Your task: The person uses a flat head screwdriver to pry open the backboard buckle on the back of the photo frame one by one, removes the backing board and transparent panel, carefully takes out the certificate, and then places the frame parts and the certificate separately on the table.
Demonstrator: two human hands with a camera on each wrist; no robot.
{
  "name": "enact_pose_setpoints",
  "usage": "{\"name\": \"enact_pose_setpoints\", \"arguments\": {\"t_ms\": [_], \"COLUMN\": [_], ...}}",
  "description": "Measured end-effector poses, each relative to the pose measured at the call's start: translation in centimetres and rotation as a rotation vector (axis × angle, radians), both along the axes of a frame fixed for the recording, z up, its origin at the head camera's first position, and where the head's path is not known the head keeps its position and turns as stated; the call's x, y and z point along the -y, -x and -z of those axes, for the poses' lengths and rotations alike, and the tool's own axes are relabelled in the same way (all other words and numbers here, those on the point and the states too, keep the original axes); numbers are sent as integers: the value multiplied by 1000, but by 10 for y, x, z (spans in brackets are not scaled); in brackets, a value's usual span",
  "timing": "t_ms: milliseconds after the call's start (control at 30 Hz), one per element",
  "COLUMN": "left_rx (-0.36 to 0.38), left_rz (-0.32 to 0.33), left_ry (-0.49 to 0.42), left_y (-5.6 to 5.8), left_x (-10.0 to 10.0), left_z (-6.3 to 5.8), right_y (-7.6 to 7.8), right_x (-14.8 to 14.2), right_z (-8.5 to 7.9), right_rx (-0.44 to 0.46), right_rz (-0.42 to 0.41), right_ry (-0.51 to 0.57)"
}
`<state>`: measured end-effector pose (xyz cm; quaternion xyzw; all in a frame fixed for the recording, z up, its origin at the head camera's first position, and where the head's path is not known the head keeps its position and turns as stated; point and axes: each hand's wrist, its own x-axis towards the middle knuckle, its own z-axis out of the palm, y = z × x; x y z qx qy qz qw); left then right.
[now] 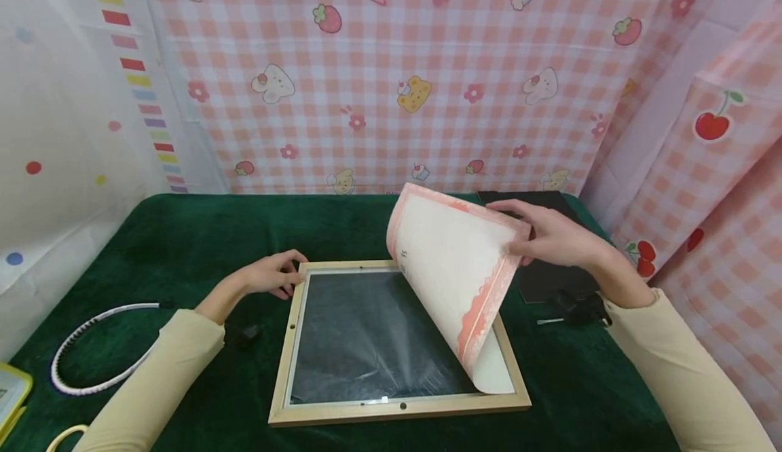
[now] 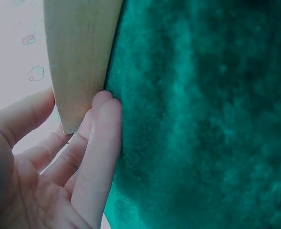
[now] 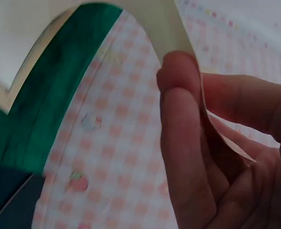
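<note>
A light wooden picture frame (image 1: 342, 414) lies flat on the green cloth, with a clear, shiny sheet (image 1: 360, 336) over a dark ground inside it. My left hand (image 1: 269, 275) holds its far left corner; in the left wrist view the thumb and fingers pinch the wooden edge (image 2: 80, 57). A paper sheet with a pink patterned border (image 1: 449, 248) curls up over the right half, its lower end lying inside the frame. Its raised upper right corner is pinched between the thumb and fingers of my right hand (image 1: 552, 235). A little dark writing shows along its fold.
At the right, a black board (image 1: 534, 286) lies partly behind my right hand, with a dark tool with a metal tip (image 1: 574, 308) before it. A white ribbed loop (image 1: 61, 350) and a small black object (image 1: 247, 334) lie left. A yellow-edged item (image 1: 18, 384) sits at the lower left.
</note>
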<state>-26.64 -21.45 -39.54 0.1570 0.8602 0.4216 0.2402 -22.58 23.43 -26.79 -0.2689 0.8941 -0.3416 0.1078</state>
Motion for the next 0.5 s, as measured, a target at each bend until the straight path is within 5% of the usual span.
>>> {"name": "enact_pose_setpoints", "arguments": {"t_ms": [233,500], "left_rx": [6,8], "left_rz": [-12,-21], "left_ry": [20,24], "left_y": [-1,2], "left_x": [0,1], "left_z": [2,3], "right_y": [18,25], "right_x": [-47,-76], "right_z": [28,68], "right_rx": [253,371], "right_rz": [40,79], "right_ry": [166,263]}}
